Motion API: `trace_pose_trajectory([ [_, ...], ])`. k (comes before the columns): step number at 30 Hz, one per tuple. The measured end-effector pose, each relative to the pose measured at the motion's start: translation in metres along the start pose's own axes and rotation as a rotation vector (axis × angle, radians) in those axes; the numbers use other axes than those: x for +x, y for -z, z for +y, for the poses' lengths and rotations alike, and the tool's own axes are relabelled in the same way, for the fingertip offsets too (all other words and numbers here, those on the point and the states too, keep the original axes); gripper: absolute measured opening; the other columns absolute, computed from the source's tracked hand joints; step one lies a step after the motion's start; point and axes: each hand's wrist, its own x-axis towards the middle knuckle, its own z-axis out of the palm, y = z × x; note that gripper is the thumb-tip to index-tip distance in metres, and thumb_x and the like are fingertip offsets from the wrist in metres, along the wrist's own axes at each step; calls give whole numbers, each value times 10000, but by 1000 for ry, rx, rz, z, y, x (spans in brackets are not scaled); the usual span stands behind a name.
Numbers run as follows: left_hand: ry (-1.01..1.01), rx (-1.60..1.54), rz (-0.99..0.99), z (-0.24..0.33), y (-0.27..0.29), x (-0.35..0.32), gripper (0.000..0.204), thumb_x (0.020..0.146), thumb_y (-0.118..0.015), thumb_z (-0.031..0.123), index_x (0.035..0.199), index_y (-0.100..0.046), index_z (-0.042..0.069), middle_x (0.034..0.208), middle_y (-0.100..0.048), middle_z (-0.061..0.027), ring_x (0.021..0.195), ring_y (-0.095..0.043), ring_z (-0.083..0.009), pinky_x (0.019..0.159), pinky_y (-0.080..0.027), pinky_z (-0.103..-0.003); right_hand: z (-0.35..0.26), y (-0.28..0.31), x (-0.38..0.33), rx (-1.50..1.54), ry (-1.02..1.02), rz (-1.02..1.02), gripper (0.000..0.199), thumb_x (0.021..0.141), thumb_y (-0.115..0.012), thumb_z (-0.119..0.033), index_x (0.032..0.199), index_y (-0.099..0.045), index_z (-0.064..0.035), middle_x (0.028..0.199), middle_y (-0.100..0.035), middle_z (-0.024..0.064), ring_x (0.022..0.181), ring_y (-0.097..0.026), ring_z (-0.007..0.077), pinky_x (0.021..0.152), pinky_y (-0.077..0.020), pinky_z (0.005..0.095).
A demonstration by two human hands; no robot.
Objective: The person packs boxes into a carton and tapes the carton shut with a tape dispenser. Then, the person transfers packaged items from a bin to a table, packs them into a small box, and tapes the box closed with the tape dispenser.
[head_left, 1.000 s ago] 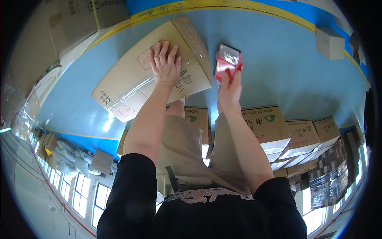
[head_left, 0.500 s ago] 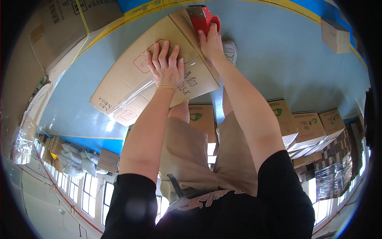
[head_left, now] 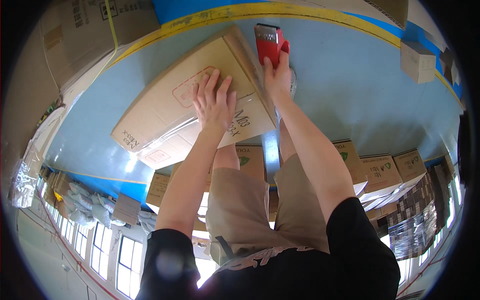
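A large brown carton [head_left: 160, 112] lies tilted in front of me, with clear tape along its upper face and red and black printing. Across that face my left hand [head_left: 215, 107] rests flat, its fingers somewhat spread. A red tape dispenser [head_left: 271, 49] with a toothed metal edge is in my right hand [head_left: 279, 80], whose fingers wrap round its handle. The dispenser is held just right of the carton's far right end, with a strip of floor showing between them. The underside of the carton is hidden.
A big carton [head_left: 95, 40] with a yellow strap stands at the far left. A smaller box [head_left: 418, 62] sits at the far right, by a yellow floor line [head_left: 220, 12]. More cartons [head_left: 382, 172] stand behind my legs. A shoe [head_left: 293, 82] shows beside my right hand.
My right hand has drawn the tape dispenser away from the carton's far end, slightly rightward and nearer. My left hand still lies on the carton. The whole view has shifted a little.
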Motion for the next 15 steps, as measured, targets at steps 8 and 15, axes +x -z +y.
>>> trace_pose_trajectory([
  [8,361,-1068,-332,39,89,97,479,910,-650,269,1304,-534,22,1194,-623,-102,1046,-576,-205,930,-445,-344,-57,128,-47,172,108,-414,305,891,-701,-233,1042,-567,-5,944,-652,153,920,-578,307,802,-489,377],
  [15,336,-998,-731,48,121,134,159,892,-685,112,990,-724,-6,857,-698,-29,760,-599,-86,721,-479,-226,-83,138,-49,154,158,-464,319,875,-722,-277,1008,-600,-14,949,-659,102,1021,-533,302,755,-488,350],
])
